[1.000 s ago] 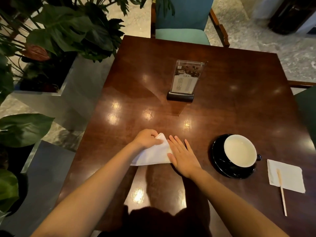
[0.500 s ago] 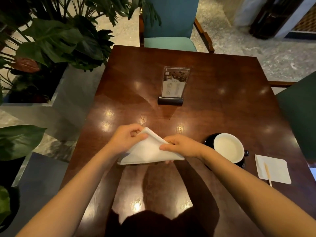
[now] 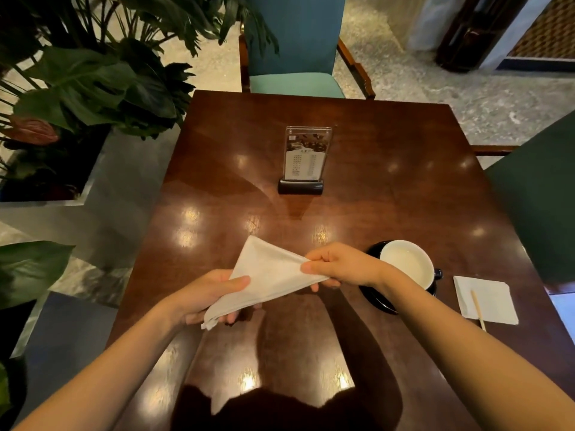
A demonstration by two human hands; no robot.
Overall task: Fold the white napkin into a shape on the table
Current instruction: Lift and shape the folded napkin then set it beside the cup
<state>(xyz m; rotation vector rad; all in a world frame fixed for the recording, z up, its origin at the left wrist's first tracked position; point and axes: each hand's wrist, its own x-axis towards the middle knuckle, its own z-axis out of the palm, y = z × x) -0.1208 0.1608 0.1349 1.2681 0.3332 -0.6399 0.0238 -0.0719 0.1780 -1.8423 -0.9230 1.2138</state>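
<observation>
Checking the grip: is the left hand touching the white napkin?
Touching. The head view shows the left hand gripping the lower corner of the white napkin, thumb on top, fingers underneath.

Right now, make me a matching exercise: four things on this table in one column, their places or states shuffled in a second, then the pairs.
1. white napkin
2. cup
3. wooden stick
4. menu stand

A. upright in the middle of the table
B. on the black saucer
C. gripped by the left hand and the right hand
D. lying on the paper square

Pairs: 1-C, 2-B, 3-D, 4-A
</observation>
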